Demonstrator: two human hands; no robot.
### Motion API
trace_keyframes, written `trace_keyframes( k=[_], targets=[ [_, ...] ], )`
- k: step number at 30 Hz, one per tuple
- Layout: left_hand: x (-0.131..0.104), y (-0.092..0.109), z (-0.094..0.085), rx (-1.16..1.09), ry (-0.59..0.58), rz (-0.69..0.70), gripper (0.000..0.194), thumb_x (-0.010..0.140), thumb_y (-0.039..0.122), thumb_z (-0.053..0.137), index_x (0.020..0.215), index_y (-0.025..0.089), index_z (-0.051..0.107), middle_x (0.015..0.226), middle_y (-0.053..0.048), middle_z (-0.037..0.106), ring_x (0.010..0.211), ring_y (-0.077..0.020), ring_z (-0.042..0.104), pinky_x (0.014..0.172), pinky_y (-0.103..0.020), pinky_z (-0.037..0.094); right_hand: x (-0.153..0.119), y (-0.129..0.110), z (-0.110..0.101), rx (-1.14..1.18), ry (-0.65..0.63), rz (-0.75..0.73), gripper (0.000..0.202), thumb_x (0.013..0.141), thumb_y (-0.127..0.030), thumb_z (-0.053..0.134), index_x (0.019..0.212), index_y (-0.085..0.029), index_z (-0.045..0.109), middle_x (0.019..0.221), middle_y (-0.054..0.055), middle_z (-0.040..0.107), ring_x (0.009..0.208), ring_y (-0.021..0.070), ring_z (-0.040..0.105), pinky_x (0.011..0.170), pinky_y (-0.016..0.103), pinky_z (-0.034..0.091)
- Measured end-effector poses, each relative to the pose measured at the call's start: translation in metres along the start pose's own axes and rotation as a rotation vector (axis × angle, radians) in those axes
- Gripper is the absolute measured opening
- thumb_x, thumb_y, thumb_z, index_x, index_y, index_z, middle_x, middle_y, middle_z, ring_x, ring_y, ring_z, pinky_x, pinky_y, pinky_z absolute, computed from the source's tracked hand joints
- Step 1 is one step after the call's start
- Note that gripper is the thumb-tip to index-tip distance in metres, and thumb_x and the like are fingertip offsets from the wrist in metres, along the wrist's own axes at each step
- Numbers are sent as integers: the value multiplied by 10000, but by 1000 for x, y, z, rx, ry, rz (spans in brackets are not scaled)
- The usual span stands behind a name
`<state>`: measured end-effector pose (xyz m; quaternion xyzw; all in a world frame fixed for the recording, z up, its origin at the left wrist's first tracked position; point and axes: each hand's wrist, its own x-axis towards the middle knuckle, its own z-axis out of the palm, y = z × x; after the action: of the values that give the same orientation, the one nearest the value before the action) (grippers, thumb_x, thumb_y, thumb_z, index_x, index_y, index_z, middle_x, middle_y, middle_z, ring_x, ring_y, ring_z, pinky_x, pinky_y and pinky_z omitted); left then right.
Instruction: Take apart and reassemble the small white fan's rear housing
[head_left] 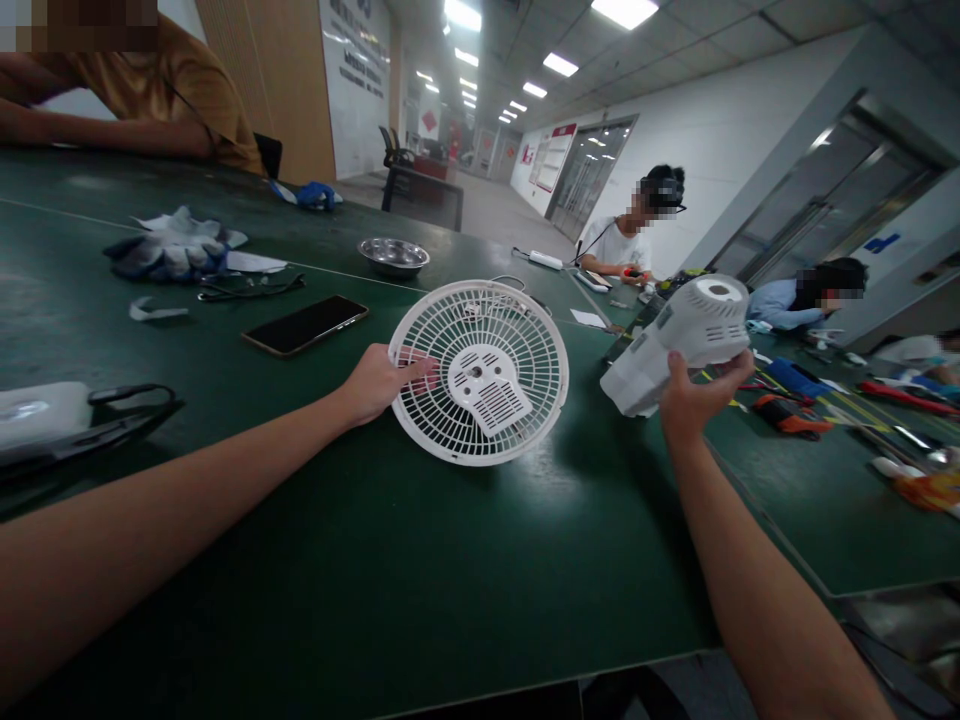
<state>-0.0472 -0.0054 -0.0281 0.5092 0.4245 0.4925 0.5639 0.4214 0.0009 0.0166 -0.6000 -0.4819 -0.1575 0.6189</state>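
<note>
My left hand (379,384) is closed on the left rim of a round white fan grille (491,410), thumb in front of its bars. The grille is tilted up, its slotted centre plate facing me. To the right, my right hand (697,395) grips a white plastic fan motor housing (686,335), thumb on the near side and fingers partly hidden behind and under it. The housing is raised above the green table (420,580), its round vented end pointing up and right. Grille and housing are apart from each other.
Left of the grille lie a phone (306,325), work gloves (176,248) and a white device with a black strap (45,415). A metal bowl (393,257) stands behind. Tools, including an orange-and-black one (791,415), cover the right side. Several people sit around the table.
</note>
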Motion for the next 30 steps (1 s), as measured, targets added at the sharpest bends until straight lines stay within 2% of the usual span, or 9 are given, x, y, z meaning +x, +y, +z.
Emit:
trace_keyframes(
  k=[3, 6, 11, 15, 20, 23, 25, 27, 30],
  targets=[
    [-2, 5, 4, 5, 23, -19, 67, 846, 185, 801, 904, 152, 800, 904, -113, 782, 822, -253, 747, 793, -439, 611, -12, -20, 6, 66, 28, -68, 848, 749, -457, 737, 1459, -182, 365, 1452, 167, 539, 1329, 307, 569, 1076, 493, 484],
    [-3, 7, 6, 17, 34, -16, 54, 849, 185, 800, 878, 139, 793, 862, -108, 776, 783, -240, 738, 793, -440, 604, -35, -37, 21, 81, -191, -29, 822, 724, -513, 761, 1412, -173, 466, 1309, 142, 638, 1144, 308, 646, 961, 477, 530],
    [0, 1, 2, -4, 2, 4, 94, 839, 205, 817, 919, 159, 800, 908, -97, 785, 817, -241, 744, 793, -423, 607, -76, -50, 47, 37, -604, 103, 782, 692, -603, 784, 1302, -161, 572, 1170, 132, 716, 995, 285, 663, 949, 464, 525],
    [1, -1, -1, 4, -18, 17, 91, 840, 217, 818, 911, 162, 801, 898, -89, 789, 820, -246, 749, 795, -422, 613, -88, -52, 57, -123, -776, 189, 826, 680, -597, 809, 1330, -161, 543, 1245, 176, 699, 1054, 325, 669, 974, 509, 517],
    [1, -1, 0, 16, -20, 43, 75, 848, 217, 811, 906, 171, 803, 887, -83, 791, 810, -243, 750, 795, -422, 617, -87, -60, 53, -346, -820, 102, 767, 749, -562, 770, 1361, -140, 580, 1358, 241, 631, 1290, 438, 564, 1092, 664, 402],
    [0, -1, 0, 33, 16, 59, 74, 846, 225, 810, 888, 164, 802, 846, -81, 788, 780, -245, 747, 785, -430, 618, -84, -72, 44, -165, -722, -64, 629, 826, -544, 699, 1320, -155, 657, 1369, 211, 624, 1315, 404, 546, 1139, 620, 387],
    [-2, -1, 0, 60, 37, 102, 86, 853, 244, 805, 894, 169, 805, 846, -82, 793, 782, -251, 749, 790, -440, 619, -86, -83, 37, 54, -680, -90, 515, 867, -544, 669, 1239, -191, 718, 1329, 162, 658, 1279, 362, 577, 1141, 570, 413],
    [-3, -2, 0, 98, 34, 163, 110, 867, 278, 797, 915, 180, 810, 861, -83, 800, 801, -257, 755, 807, -445, 621, -95, -97, 32, 323, -778, 68, 444, 898, -574, 641, 1160, -233, 752, 1220, 109, 719, 1189, 333, 639, 1072, 546, 484],
    [-5, -1, 0, 131, 18, 230, 135, 876, 312, 793, 936, 191, 811, 889, -82, 807, 827, -258, 763, 831, -439, 624, -119, -119, 30, 717, -1131, 483, 443, 908, -639, 597, 1132, -286, 741, 1024, 53, 777, 1049, 317, 708, 916, 536, 582]
  ],
)
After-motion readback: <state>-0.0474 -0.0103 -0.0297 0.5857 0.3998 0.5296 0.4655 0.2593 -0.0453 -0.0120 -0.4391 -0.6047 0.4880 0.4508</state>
